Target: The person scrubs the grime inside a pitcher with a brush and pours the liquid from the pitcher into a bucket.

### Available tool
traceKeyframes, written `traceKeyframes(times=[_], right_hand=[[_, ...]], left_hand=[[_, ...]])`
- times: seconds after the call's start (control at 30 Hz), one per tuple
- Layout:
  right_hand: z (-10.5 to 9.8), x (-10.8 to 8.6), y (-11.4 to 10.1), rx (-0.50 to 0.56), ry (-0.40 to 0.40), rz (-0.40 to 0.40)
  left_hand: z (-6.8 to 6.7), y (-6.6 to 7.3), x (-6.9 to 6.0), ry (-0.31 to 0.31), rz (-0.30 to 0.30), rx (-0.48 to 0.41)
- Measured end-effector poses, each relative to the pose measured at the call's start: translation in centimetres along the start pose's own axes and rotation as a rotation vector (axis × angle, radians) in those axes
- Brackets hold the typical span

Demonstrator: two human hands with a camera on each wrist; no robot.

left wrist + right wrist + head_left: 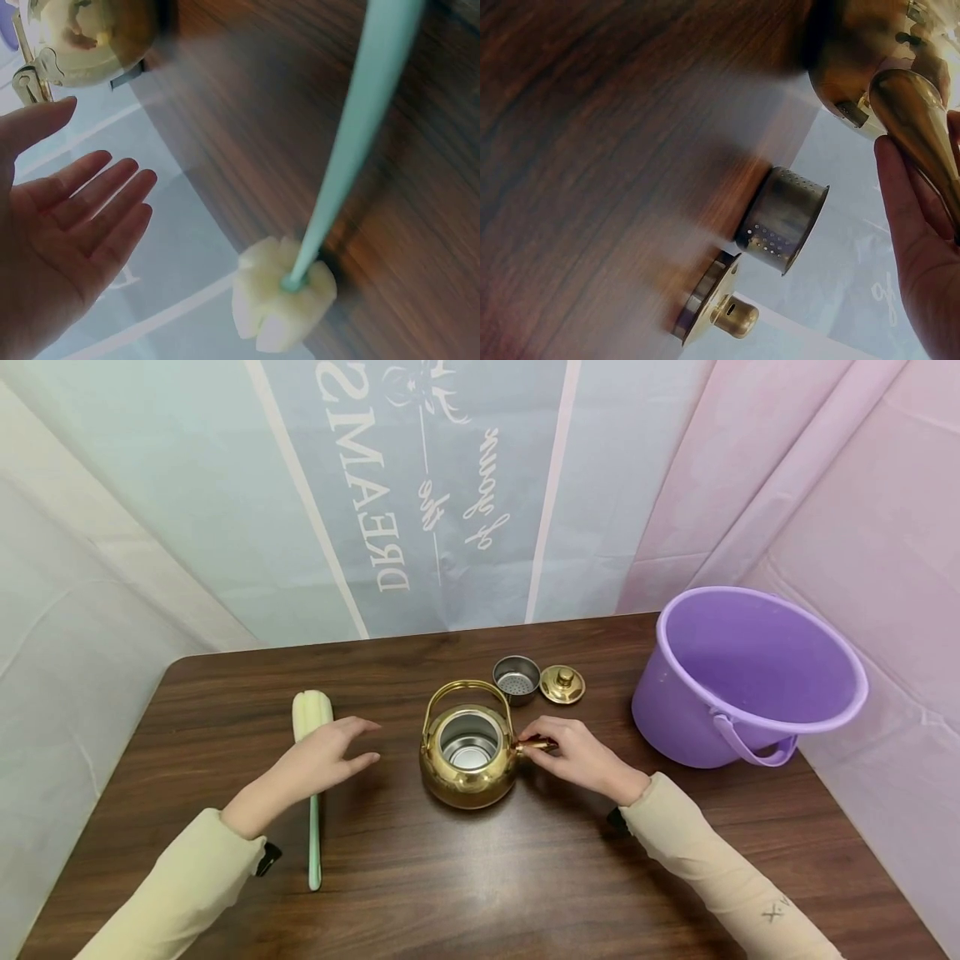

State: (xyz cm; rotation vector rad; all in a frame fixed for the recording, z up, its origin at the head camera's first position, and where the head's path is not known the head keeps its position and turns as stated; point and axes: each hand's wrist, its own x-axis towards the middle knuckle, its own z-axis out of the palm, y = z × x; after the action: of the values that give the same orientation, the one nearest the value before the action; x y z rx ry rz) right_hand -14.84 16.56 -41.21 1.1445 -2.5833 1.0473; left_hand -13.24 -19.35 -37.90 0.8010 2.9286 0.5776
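A gold teapot (pixel 471 787) stands lidless on the table, its looped handle upright and its steel inside showing. My right hand (pixel 573 753) pinches its spout (pixel 919 124) between thumb and fingers. To the teapot's left, my left hand (pixel 318 760) hovers with fingers spread and touches nothing. Beneath that hand lies a bottle brush with a pale yellow sponge head (pixel 311 710) and a mint green handle (pixel 352 142). Behind the teapot sit a perforated steel strainer (pixel 784 217) and a gold lid (pixel 562 685) with a knob.
A purple bucket (pixel 675 718) with a carrying handle stands at the right edge of the dark wood table (pixel 480 893). A printed cloth (pixel 480 485) hangs behind the table's back edge, and pale cloth covers the sides.
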Motion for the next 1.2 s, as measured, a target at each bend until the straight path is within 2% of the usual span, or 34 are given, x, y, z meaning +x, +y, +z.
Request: traceKeyframes(times=[0.27,0.57,0.93,1.2], right_hand=[[0.0,0.0,0.2,-0.007,-0.004,0.002],[0.0,0.0,0.4,-0.012,-0.007,0.008],[0.0,-0.2,0.3,0.0,-0.004,0.011],[0.0,-0.1,0.2,0.005,0.001,0.003]], left_hand=[[-0.7,-0.3,-1.2,0.038,-0.095,0.061],[-1.9,-0.8,-2.8,0.095,-0.217,0.022],[-2.0,-1.3,-4.7,0.168,-0.324,-0.001],[-1.6,-1.5,-6.0,0.229,-0.368,-0.009]])
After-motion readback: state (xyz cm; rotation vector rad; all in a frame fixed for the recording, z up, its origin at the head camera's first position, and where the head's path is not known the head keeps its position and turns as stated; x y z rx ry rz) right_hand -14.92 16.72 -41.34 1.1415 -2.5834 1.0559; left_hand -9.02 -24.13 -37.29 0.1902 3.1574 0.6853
